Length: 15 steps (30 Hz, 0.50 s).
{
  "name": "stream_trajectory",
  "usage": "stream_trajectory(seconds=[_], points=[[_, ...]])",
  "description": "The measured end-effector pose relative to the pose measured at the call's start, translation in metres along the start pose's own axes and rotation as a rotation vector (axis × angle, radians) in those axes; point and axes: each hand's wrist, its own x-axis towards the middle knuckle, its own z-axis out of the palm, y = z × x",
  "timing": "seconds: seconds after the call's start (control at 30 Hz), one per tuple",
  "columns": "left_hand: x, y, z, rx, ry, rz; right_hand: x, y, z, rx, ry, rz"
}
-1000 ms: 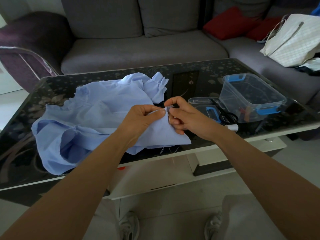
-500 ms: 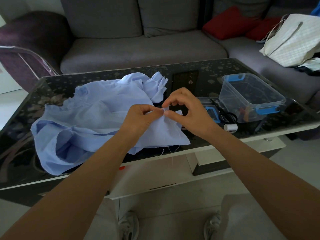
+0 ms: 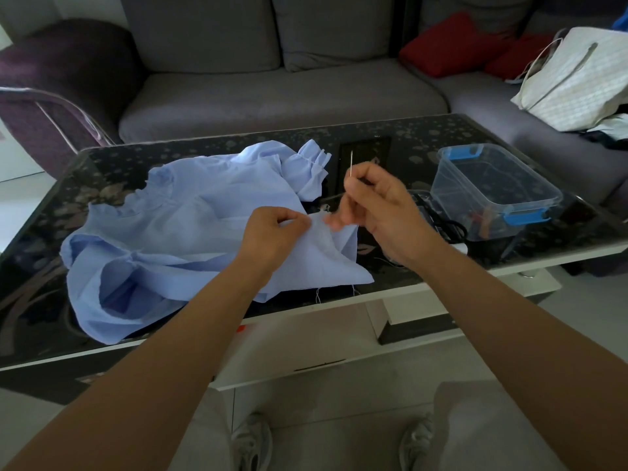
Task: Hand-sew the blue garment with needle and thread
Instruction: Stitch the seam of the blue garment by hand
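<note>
Right hand (image 3: 380, 212) lifted needle (image 3: 351, 163) from garment (image 3: 190, 215), near tub (image 3: 452, 185).

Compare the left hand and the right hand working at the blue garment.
The left hand sits lower and pinches the edge of the crumpled light-blue cloth garment. The right hand sits higher, its grip pinching a thin metal needle that points up. Both hands are bare and close together.
</note>
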Motion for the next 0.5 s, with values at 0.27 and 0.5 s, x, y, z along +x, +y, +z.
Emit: stream_trajectory(seconds=[0.27,0.5], points=[[0.005,-0.005,-0.005,-0.094,0.130,-0.010,-0.012,-0.016,-0.038,0.007,-0.903,0.659],[0.002,0.000,-0.004,-0.076,0.113,-0.003,-0.002,-0.006,-0.010,-0.363,-0.038,0.281]])
